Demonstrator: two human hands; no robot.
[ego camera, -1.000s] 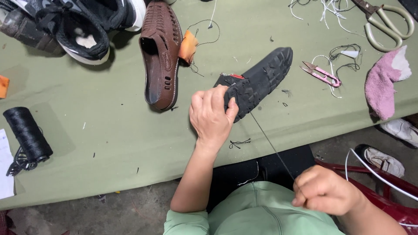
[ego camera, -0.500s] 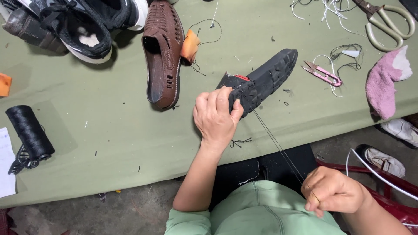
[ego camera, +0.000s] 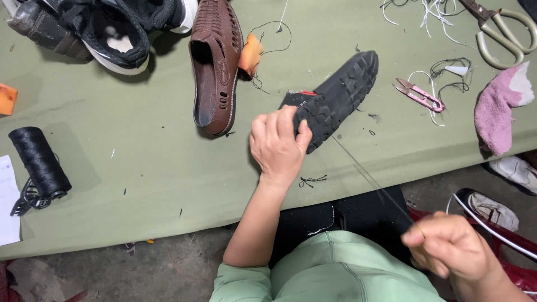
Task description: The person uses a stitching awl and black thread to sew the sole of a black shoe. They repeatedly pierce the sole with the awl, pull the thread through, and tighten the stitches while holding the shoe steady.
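My left hand (ego camera: 278, 145) grips the heel end of a black shoe (ego camera: 335, 96) that lies sole-up on the green table (ego camera: 151, 168). A thin dark thread (ego camera: 369, 176) runs taut from the shoe down to my right hand (ego camera: 447, 246), which pinches it low at the right, in front of my green shirt. A brown woven sandal (ego camera: 215, 61) lies just left of the black shoe, with an orange scrap (ego camera: 250, 53) beside it.
A black thread spool (ego camera: 39, 161) lies at the left edge near a white paper. Black sneakers (ego camera: 106, 25) sit at the top left. Pink thread snips (ego camera: 418, 95), large scissors (ego camera: 500, 31) and a pink sock (ego camera: 499, 109) lie at the right. Shoes rest on the floor at right.
My right hand has pulled the thread farther down and to the right, drawing it taut. My left hand has shifted slightly while still holding the black shoe.
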